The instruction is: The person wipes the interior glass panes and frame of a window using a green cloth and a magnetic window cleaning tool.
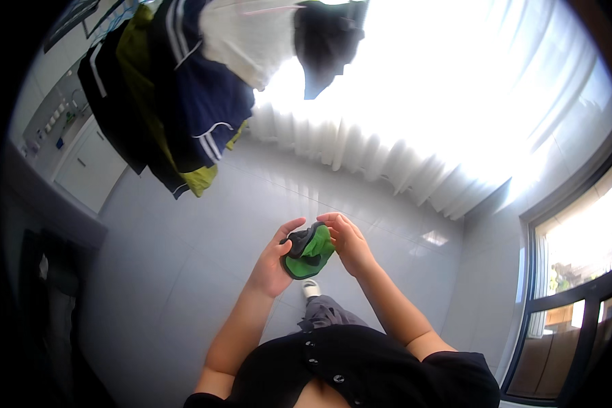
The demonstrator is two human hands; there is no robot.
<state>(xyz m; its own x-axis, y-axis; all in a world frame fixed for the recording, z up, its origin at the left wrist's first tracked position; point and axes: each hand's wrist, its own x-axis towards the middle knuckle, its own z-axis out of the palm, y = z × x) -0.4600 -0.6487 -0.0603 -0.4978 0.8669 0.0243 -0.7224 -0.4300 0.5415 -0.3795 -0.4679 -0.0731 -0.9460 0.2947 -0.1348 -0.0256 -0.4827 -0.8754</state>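
Observation:
A crumpled green and dark grey cloth item (311,252) with a dark edging is held up in front of my torso, above the floor. My left hand (278,262) grips its left side, the thumb lying over the grey part and the fingers partly hidden behind. At its upper right edge is my right hand (344,237), with curled fingers against or just beside the green cloth; whether they pinch it I cannot tell.
Dark, navy, olive and white garments (209,102) hang at the upper left, a dark cloth (326,41) beside them. White curtains (347,143) hang beyond. A window frame (561,301) stands right, a white cabinet (89,158) left. Grey tiles form the floor (183,245).

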